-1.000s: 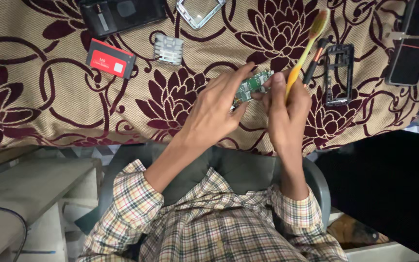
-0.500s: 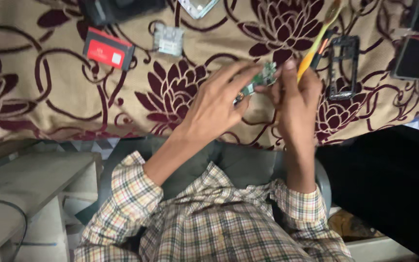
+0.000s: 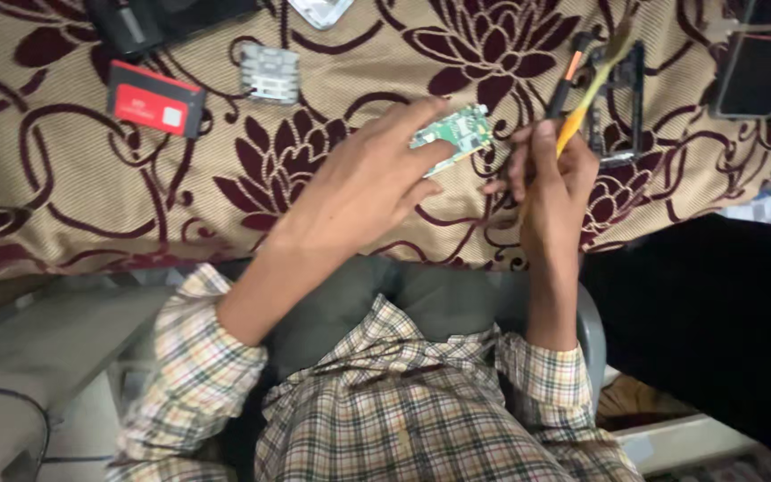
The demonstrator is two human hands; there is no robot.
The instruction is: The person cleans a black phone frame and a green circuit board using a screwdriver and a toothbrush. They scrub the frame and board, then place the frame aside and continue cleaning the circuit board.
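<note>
My left hand point(image 3: 363, 183) holds a small green circuit board point(image 3: 453, 132) between its fingertips, above a beige cloth with dark red flowers point(image 3: 73, 196). My right hand point(image 3: 546, 178) grips a yellow-handled brush point(image 3: 591, 85) that points up and to the right, its tip a little apart from the board. Both forearms come out of checked sleeves low in the view.
On the cloth lie a red and black battery point(image 3: 154, 98), a small silver metal part point(image 3: 269, 73), a black frame piece point(image 3: 622, 103), an orange-tipped tool point(image 3: 564, 80), a dark phone point(image 3: 756, 58) at the right and a black device point(image 3: 127, 22) at the top left.
My hands have drawn slightly apart; the brush has lifted off the board and the right hand has shifted right. The view has also shifted a little.
</note>
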